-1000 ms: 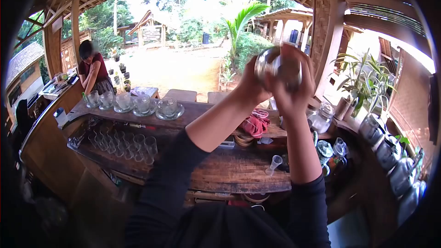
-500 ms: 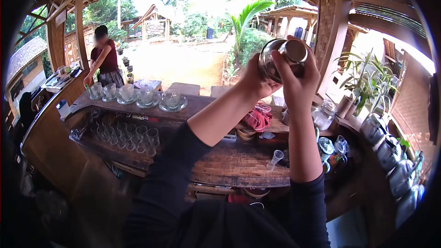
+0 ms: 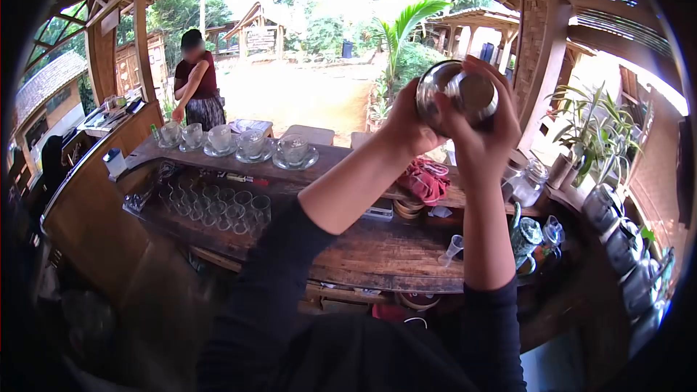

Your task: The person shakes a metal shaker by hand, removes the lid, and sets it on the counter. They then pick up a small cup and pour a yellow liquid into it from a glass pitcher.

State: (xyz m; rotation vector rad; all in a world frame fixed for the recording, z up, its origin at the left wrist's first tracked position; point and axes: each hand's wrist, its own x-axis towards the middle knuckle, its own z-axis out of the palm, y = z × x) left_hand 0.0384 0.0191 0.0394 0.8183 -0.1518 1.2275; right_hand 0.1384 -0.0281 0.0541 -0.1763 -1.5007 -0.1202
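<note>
While both forearms rise from the bottom of the head view, the person's two hands meet high in the frame at about one o'clock, clasped around a shiny metal shaker (image 3: 456, 94) held in the air above a wooden bar counter (image 3: 377, 258). The left hand (image 3: 404, 125) cups the shaker from its left side, fingers wrapped behind it and clamped on the metal. The right hand (image 3: 485, 138) grips it from the right and below, fingers curled over the top and pressed tight to the shaker. Both arms wear dark sleeves pushed up past the forearm. Below the hands, near centre, a red cloth (image 3: 426, 180) lies on the raised back ledge of the counter. At nine o'clock a cluster of small empty glasses (image 3: 218, 207) stands on the lower counter, and just above it, at ten o'clock, a row of glass cups on saucers (image 3: 236, 145) lines the upper ledge. A small clear measuring cup (image 3: 454, 247) stands on the counter at about four o'clock, near green-lidded jars (image 3: 528, 236). Metal kettles (image 3: 617, 239) line the right edge at three to four o'clock. Another person in a dark red top (image 3: 197, 98) stands beyond the bar at eleven o'clock.
</note>
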